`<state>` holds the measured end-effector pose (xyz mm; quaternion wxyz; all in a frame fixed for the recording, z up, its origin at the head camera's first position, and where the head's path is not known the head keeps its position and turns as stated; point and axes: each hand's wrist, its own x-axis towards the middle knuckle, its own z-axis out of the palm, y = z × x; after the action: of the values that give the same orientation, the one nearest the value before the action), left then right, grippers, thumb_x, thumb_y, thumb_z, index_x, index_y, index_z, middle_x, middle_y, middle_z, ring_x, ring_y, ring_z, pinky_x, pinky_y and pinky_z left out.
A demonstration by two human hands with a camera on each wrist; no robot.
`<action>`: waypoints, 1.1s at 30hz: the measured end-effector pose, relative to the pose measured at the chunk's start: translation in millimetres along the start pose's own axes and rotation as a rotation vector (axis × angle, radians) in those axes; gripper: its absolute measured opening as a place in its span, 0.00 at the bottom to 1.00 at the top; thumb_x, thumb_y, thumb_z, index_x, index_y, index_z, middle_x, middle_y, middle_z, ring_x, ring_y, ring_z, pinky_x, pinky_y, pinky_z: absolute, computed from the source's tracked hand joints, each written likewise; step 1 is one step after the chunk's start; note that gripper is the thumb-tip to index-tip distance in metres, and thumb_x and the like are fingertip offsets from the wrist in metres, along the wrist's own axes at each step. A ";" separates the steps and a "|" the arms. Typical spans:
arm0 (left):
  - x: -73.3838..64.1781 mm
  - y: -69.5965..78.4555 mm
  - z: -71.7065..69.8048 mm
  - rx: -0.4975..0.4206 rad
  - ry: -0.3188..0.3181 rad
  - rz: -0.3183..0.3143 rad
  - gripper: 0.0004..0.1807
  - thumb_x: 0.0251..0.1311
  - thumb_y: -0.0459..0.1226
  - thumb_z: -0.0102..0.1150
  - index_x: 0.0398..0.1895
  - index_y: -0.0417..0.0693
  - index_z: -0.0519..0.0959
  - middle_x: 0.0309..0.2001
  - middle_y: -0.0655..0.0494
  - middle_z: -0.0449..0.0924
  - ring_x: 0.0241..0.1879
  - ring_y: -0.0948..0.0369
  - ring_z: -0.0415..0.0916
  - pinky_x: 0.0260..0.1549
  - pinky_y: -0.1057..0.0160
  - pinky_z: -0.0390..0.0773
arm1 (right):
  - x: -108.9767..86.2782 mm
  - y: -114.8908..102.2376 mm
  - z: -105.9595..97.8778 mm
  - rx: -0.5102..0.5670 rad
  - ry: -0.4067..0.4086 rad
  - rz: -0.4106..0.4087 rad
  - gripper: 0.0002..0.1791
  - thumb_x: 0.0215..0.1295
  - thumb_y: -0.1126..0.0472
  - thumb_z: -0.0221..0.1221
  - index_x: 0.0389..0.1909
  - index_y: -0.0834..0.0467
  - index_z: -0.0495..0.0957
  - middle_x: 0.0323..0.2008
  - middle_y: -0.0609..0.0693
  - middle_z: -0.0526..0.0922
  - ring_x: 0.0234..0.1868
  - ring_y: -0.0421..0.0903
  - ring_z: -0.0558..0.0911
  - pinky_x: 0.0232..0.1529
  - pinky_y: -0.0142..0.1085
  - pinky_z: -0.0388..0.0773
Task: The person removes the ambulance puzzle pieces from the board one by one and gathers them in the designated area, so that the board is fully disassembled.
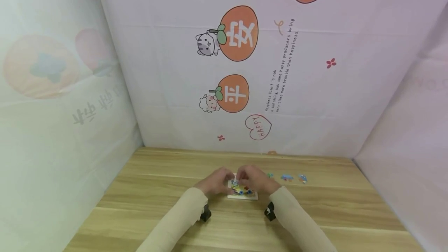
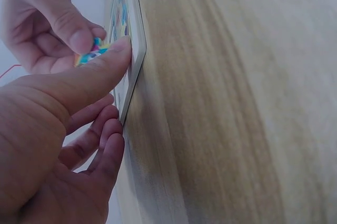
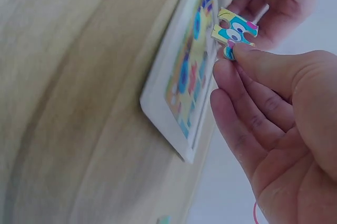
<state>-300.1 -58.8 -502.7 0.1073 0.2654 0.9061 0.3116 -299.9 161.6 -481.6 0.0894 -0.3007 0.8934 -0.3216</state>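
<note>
A jigsaw puzzle board (image 1: 242, 197) with a white frame lies flat on the table, with colourful pieces set inside it. At its left side my left hand (image 1: 216, 181) steadies it, the thumb (image 2: 118, 55) at the near left corner and the other fingers curled along the edge. Above the board, my right hand (image 1: 257, 178) pinches a small puzzle piece (image 3: 243, 28) between thumb and forefinger. Yellow and blue, with cartoon eyes, this piece is tilted up off the board in the right wrist view. Both hands cover the board's upper part in the head view.
To the right of the board, a row of loose puzzle pieces (image 1: 287, 177) lies on the wooden table (image 1: 168, 205). A printed white cloth (image 1: 175, 69) hangs behind the table and along both sides. Each wrist wears a black device (image 1: 205, 213).
</note>
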 end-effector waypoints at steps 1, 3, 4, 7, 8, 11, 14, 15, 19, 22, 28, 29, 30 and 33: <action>0.2 0.4 0.0 0.000 0.002 0.000 0.30 0.57 0.42 0.79 0.61 0.42 0.80 0.61 0.49 0.80 0.62 0.52 0.78 0.68 0.51 0.79 | -1.0 0.5 -1.8 0.002 0.004 0.004 0.02 0.71 0.68 0.64 0.41 0.60 0.82 0.36 0.47 0.86 0.38 0.42 0.84 0.40 0.33 0.85; 0.0 1.8 -0.3 0.005 0.002 -0.004 0.31 0.57 0.42 0.79 0.62 0.42 0.80 0.61 0.48 0.80 0.62 0.52 0.78 0.68 0.51 0.79 | -3.9 1.8 -6.2 0.004 0.010 0.014 0.02 0.71 0.67 0.65 0.41 0.61 0.82 0.35 0.47 0.86 0.38 0.42 0.83 0.41 0.33 0.85; -0.3 2.7 -0.4 0.005 0.003 -0.006 0.31 0.57 0.42 0.79 0.62 0.42 0.80 0.61 0.48 0.80 0.63 0.52 0.77 0.69 0.51 0.78 | -6.0 2.6 -8.7 0.001 0.017 0.017 0.02 0.71 0.67 0.65 0.40 0.61 0.82 0.35 0.46 0.85 0.38 0.42 0.83 0.42 0.33 0.85; -2.1 5.7 -1.4 -0.010 0.004 -0.009 0.31 0.56 0.42 0.79 0.61 0.41 0.80 0.61 0.47 0.80 0.62 0.51 0.78 0.69 0.50 0.78 | -14.1 6.7 -16.7 -0.013 0.032 0.034 0.02 0.71 0.67 0.65 0.39 0.57 0.82 0.35 0.45 0.85 0.38 0.40 0.83 0.43 0.32 0.85; -2.8 6.7 -1.7 -0.016 0.004 -0.013 0.31 0.56 0.42 0.79 0.62 0.41 0.79 0.61 0.47 0.79 0.62 0.51 0.77 0.70 0.50 0.77 | -17.3 8.5 -19.3 -0.013 0.039 0.039 0.02 0.70 0.67 0.65 0.39 0.57 0.82 0.35 0.45 0.85 0.38 0.40 0.83 0.43 0.32 0.85; -4.8 8.7 -2.2 -0.030 0.009 -0.012 0.32 0.56 0.40 0.79 0.62 0.39 0.79 0.61 0.46 0.80 0.62 0.50 0.77 0.70 0.49 0.77 | -28.1 15.5 -27.3 -0.028 0.057 0.041 0.04 0.70 0.68 0.64 0.39 0.55 0.82 0.36 0.45 0.85 0.39 0.39 0.82 0.43 0.31 0.84; -6.4 10.3 -2.6 -0.019 0.013 0.001 0.32 0.56 0.39 0.78 0.62 0.38 0.79 0.61 0.45 0.80 0.62 0.49 0.78 0.69 0.48 0.77 | -38.7 23.8 -34.9 -0.035 0.072 0.028 0.03 0.70 0.68 0.64 0.40 0.57 0.82 0.36 0.47 0.86 0.39 0.38 0.83 0.44 0.30 0.85; -6.9 10.7 -3.0 -0.017 0.013 0.006 0.32 0.56 0.39 0.78 0.62 0.38 0.79 0.61 0.44 0.80 0.62 0.49 0.78 0.69 0.48 0.78 | -42.4 26.6 -37.4 -0.040 0.079 0.018 0.03 0.70 0.69 0.64 0.40 0.58 0.82 0.36 0.47 0.86 0.39 0.38 0.83 0.44 0.30 0.85; -7.5 11.4 -4.7 -0.015 0.014 0.011 0.32 0.55 0.39 0.79 0.62 0.38 0.79 0.61 0.44 0.80 0.62 0.49 0.78 0.70 0.48 0.77 | -56.7 36.8 -45.6 -0.046 0.108 0.010 0.03 0.70 0.69 0.64 0.39 0.57 0.82 0.36 0.48 0.87 0.39 0.37 0.83 0.44 0.29 0.85; -6.6 8.9 -4.3 -0.021 0.016 0.009 0.33 0.54 0.40 0.79 0.62 0.38 0.79 0.61 0.45 0.80 0.62 0.49 0.78 0.70 0.48 0.77 | -67.5 43.4 -49.5 -0.034 0.126 0.038 0.04 0.71 0.68 0.63 0.39 0.56 0.82 0.36 0.47 0.86 0.38 0.38 0.82 0.42 0.29 0.83; -5.5 3.6 -1.9 -0.022 0.015 0.015 0.34 0.54 0.41 0.80 0.62 0.39 0.79 0.60 0.46 0.80 0.62 0.50 0.78 0.69 0.49 0.78 | -84.8 55.6 -52.1 -0.018 0.173 0.148 0.00 0.72 0.65 0.63 0.40 0.58 0.82 0.37 0.45 0.85 0.39 0.39 0.81 0.42 0.29 0.81; -5.6 3.5 -1.7 -0.024 0.013 0.013 0.34 0.54 0.42 0.79 0.63 0.39 0.78 0.61 0.46 0.80 0.62 0.50 0.78 0.69 0.49 0.78 | -87.1 57.3 -52.2 -0.012 0.184 0.156 0.01 0.72 0.65 0.63 0.40 0.58 0.82 0.37 0.46 0.85 0.40 0.40 0.81 0.42 0.30 0.81; -5.8 3.6 -1.7 -0.026 0.011 0.012 0.34 0.54 0.42 0.79 0.63 0.39 0.78 0.61 0.46 0.80 0.63 0.50 0.78 0.70 0.49 0.77 | -89.0 59.0 -51.9 -0.011 0.195 0.167 0.01 0.72 0.65 0.63 0.40 0.57 0.83 0.37 0.46 0.85 0.40 0.40 0.81 0.42 0.30 0.80; -6.3 5.2 -2.4 -0.037 0.010 0.009 0.34 0.54 0.42 0.79 0.63 0.40 0.79 0.61 0.46 0.80 0.63 0.50 0.78 0.70 0.49 0.77 | -94.5 62.6 -50.7 0.011 0.215 0.192 0.03 0.71 0.66 0.63 0.41 0.55 0.84 0.37 0.47 0.85 0.40 0.42 0.81 0.41 0.30 0.80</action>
<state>-293.5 -60.0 -497.4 0.1063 0.2661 0.8995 0.3300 -272.0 282.6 -484.7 0.0252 -0.1774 0.9206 -0.3469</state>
